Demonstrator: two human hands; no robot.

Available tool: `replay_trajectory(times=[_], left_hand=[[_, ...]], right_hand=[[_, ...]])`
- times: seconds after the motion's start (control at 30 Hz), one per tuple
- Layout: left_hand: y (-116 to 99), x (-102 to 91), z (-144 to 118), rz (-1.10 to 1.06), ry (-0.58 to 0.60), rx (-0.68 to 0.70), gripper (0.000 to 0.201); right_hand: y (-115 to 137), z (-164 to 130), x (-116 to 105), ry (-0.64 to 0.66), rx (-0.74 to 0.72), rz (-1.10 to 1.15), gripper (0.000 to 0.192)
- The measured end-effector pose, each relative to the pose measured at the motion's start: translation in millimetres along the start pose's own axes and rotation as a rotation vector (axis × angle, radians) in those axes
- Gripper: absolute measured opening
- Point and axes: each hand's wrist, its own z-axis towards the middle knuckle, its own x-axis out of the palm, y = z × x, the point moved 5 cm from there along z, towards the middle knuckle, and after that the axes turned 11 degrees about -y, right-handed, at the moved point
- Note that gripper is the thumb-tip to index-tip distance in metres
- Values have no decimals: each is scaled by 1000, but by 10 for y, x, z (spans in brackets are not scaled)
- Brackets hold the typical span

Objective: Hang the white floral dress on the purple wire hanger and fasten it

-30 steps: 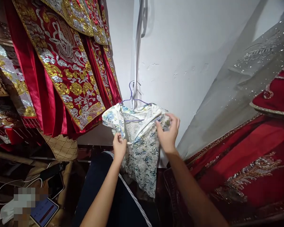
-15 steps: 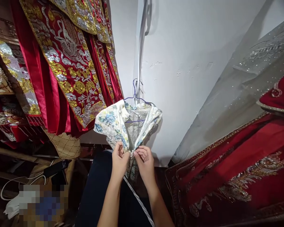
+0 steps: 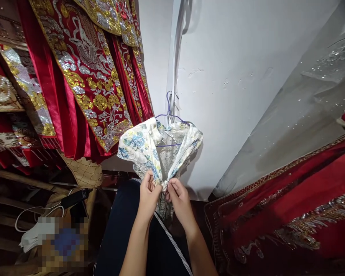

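No readable text anywhere (phone screen blurred out).

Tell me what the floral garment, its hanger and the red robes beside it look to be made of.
Floral garment: glossy woven brocade, probably silk or satin, judging by its sheen and patterned weave.
Hanger: thin wire, seemingly coated in purple plastic.
Red robes: shiny red satin with raised gold and silver metallic-thread embroidery.

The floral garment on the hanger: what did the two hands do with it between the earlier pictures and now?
The right hand left the garment's right shoulder and came down to meet the left hand at its front edges, which both now pinch together. The floral garment bunched inward. It stays on the purple hanger, and the red embroidered robes hang as before.
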Motion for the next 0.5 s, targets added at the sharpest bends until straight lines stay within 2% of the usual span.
replay_trajectory(times=[0.1,0.23,0.33,0.43,0.5], left_hand=[[114,-27,8,-18,2,0,24],[399,3,-20,78,102,2,39],[592,17,-46,210,98,14,34],[664,54,-62,225,124,16,5],[649,74,-69,221,145,14,8]], right_hand=[[-34,-22,-56,-39,55,67,28],[-125,-28,-132,-79,102,61,32],[-161,-33,-106,12,123,-47,28],[-111,-12,-58,149,163,-160,22],[27,90,-59,186,167,-180,22]])
